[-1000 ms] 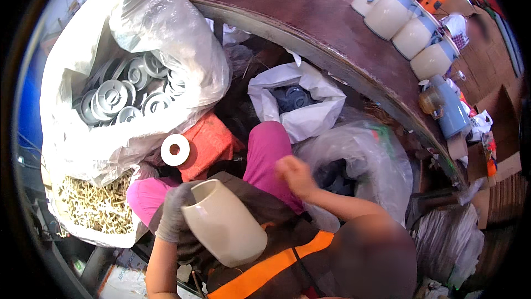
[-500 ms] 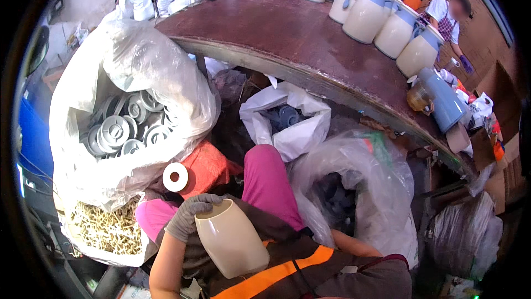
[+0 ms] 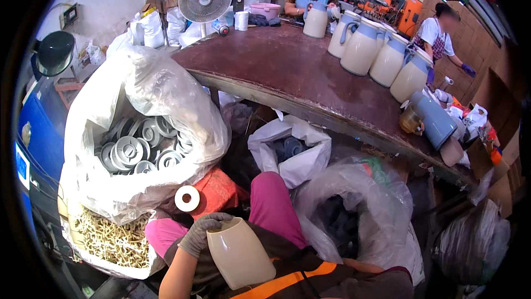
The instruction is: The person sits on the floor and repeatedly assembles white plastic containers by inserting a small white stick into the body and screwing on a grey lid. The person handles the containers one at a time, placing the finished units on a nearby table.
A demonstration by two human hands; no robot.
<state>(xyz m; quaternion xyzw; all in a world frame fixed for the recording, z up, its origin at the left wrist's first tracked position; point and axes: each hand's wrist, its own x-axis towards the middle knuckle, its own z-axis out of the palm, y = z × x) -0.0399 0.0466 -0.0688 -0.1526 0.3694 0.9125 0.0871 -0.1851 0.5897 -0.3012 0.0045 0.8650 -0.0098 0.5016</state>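
Observation:
My left hand (image 3: 202,234), in a grey glove, grips the rim of a cream jug body (image 3: 241,255). It rests tilted on my lap, with its open end up toward my knees. My right forearm (image 3: 363,266) reaches right toward a clear plastic bag (image 3: 381,232) with dark grey-blue parts (image 3: 338,219) inside; the hand itself is hidden. A cream ring (image 3: 187,198) lies on a red cloth-like bundle (image 3: 217,195) by my left knee. Left of it, a big plastic bag (image 3: 149,78) holds several grey round lids (image 3: 129,151).
Cream jugs with blue tops (image 3: 362,47) stand on the dark red table (image 3: 249,61). Beneath its edge sits a white sack (image 3: 301,174) of grey-blue parts. Small yellowish pieces (image 3: 113,241) fill a sack at lower left. One person (image 3: 310,3) sits across the table; another (image 3: 440,36) stands far right.
The view has tilted up, so the table and bags appear lower. My left hand keeps its grip on the jug body. Less of my right forearm shows beside the bag.

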